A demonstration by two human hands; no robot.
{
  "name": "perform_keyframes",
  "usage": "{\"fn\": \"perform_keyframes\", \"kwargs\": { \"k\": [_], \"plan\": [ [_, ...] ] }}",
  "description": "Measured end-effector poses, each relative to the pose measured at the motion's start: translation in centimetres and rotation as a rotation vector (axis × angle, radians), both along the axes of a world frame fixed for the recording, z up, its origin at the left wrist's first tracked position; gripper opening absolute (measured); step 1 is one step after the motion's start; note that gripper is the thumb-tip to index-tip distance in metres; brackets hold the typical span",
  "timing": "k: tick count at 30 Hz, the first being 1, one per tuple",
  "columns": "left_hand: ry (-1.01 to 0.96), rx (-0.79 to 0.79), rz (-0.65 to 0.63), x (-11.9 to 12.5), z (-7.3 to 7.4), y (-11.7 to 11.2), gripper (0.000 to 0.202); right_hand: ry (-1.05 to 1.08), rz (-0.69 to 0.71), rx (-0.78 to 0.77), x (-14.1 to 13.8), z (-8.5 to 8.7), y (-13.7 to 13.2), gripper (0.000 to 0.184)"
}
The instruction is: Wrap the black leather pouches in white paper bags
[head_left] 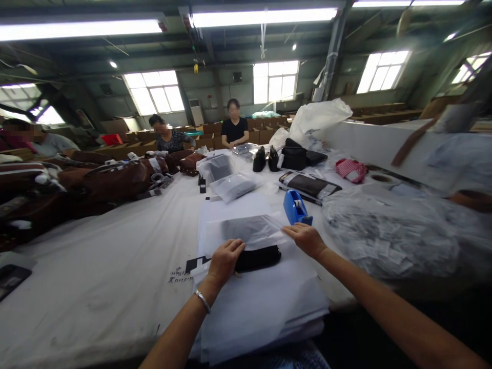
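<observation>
A black zippered pouch lies on a stack of white paper sheets in front of me. Thin translucent white paper covers the pouch's far part, and its near edge stays bare. My left hand is closed at the left end, fingertips pressed together on the paper's edge over the pouch. On the other side, my right hand pinches the right corner of the same paper. Just beyond it stands a blue tape dispenser.
Brown leather bags are heaped along the left. A clear plastic bag full of small packets lies at right. Further back are a wrapped packet, black bags and a checked cloth. Several people sit across the table.
</observation>
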State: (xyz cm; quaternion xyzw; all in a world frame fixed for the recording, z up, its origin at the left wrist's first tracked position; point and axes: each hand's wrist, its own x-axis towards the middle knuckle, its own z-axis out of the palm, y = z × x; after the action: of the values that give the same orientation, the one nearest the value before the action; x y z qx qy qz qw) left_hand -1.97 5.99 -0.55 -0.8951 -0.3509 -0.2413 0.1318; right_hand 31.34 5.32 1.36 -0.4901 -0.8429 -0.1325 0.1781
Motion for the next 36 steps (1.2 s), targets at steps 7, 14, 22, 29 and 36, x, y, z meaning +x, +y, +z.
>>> {"fn": "perform_keyframes", "kwargs": {
  "k": [7, 14, 22, 29, 36],
  "plan": [
    [0.001, -0.002, -0.018, -0.2, 0.2, -0.1, 0.03, 0.142, -0.102, -0.044, -0.3, 1.0, -2.9, 0.045],
    [-0.002, -0.117, -0.043, -0.2, 0.0, -0.5, 0.03, 0.393, 0.399, -0.649, -5.2, 4.5, -9.4, 0.038],
    [-0.022, -0.191, -0.037, -0.2, 0.0, -0.7, 0.029, 0.198, 0.506, -0.58, -6.3, 0.0, -12.1, 0.027],
    [-0.049, -0.237, -0.025, -0.4, 0.4, -0.4, 0.026, 0.344, 0.413, -0.488, -7.1, 2.4, -11.9, 0.014],
    [-0.016, -0.364, -0.083, -1.4, 2.3, 1.2, 0.028, 0.425, 0.324, -0.35, -8.0, 6.4, -8.8, 0.011]
  ]
}}
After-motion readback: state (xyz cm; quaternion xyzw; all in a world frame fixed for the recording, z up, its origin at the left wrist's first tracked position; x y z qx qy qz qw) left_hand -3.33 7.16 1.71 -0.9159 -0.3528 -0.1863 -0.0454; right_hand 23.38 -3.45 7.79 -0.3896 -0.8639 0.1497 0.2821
